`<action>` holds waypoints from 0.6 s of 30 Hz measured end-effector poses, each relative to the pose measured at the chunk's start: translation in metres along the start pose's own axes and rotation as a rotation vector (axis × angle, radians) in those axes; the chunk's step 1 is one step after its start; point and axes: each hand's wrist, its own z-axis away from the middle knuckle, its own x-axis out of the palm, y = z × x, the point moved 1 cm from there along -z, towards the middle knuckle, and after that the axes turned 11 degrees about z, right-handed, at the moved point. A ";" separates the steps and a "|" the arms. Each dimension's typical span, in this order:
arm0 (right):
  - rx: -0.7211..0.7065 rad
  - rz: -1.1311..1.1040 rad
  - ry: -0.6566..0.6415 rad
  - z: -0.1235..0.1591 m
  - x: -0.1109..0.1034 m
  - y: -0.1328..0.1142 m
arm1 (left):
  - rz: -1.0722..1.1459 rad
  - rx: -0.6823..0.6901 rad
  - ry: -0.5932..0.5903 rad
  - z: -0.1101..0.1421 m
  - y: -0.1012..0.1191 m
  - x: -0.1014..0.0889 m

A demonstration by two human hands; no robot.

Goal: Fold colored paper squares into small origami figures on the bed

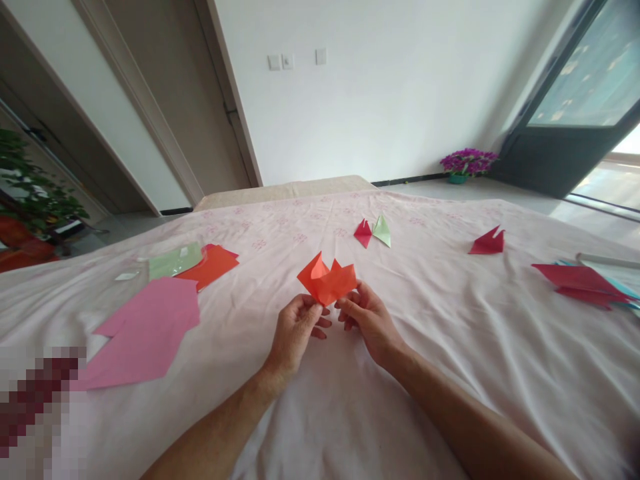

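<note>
An orange folded paper point(333, 283) with several raised points is held up in front of me, above the cloth. My left hand point(297, 327) pinches its lower left edge between thumb and fingers. At its lower right side, my right hand point(367, 317) grips the paper with the thumb in front and the fingers partly curled behind. Beyond the hands, a small red folded paper point(363, 233) and a light green folded paper point(382, 231) stand side by side on the cloth.
A pale pink cloth point(280, 233) covers the surface. Pink sheets point(150, 327), orange sheets point(213, 265) and a green sheet in clear wrapping point(175, 259) lie left. Rightward are another red folded shape point(489, 241) and red sheets point(583, 283). Purple flowers point(469, 162) stand by the wall.
</note>
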 end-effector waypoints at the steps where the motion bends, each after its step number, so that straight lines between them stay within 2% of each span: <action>1: -0.001 0.025 0.010 -0.001 0.000 0.001 | -0.004 0.000 0.017 -0.002 -0.001 -0.001; 4: -0.023 0.152 0.068 -0.004 -0.005 0.006 | -0.014 0.040 0.058 -0.008 -0.003 -0.007; 8: -0.178 0.406 0.176 0.001 -0.013 0.011 | -0.074 0.140 0.134 -0.014 -0.005 -0.017; 10: -0.234 0.480 0.177 0.005 -0.015 0.012 | -0.096 0.175 0.172 -0.016 -0.006 -0.021; 14: -0.272 0.445 0.123 0.009 -0.008 0.011 | -0.174 0.231 0.184 -0.016 -0.007 -0.023; 18: -0.257 0.280 0.091 0.003 0.000 0.008 | -0.281 0.303 0.164 -0.015 -0.007 -0.021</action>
